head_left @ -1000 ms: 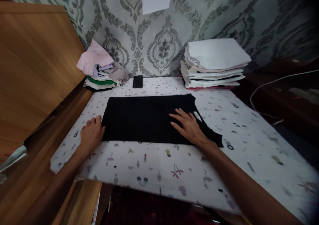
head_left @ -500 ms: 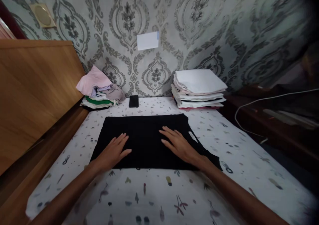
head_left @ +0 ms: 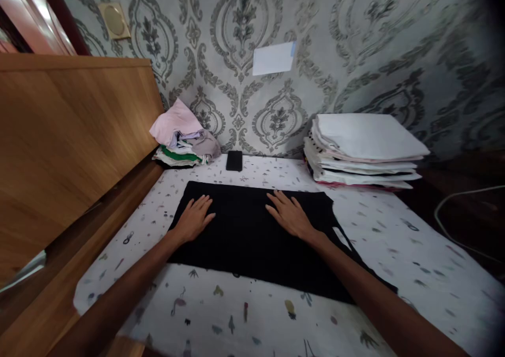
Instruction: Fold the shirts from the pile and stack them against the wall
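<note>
- In the head view we count two hands, both palm down on one black garment.
- The left hand [head_left: 193,222] is released, laid flat with its fingers loosely spread near the garment's left end.
- The right hand [head_left: 290,216] is released too, flat and spread, right of the middle and close to the far edge.
- We see the single black garment [head_left: 240,230] laid out flat in the middle of one printed white sheet [head_left: 272,320], with one white label [head_left: 341,237] by its right end.
- Beyond it we count two piles of cloth: a looser left pile [head_left: 179,128] with a pink piece on top and a green layer below, and a neater right stack [head_left: 366,138] topped with white. We cannot count their layers surely.
- Between the piles, nearer the left one, lies one dark flat rectangular object [head_left: 234,160].
- On the one patterned wall [head_left: 272,96] we count one white paper [head_left: 273,58] and one square plate [head_left: 114,21] with a round centre.
- One wooden panel [head_left: 74,146] stands at the left; one pale cable [head_left: 436,208] curves at the right.
</note>
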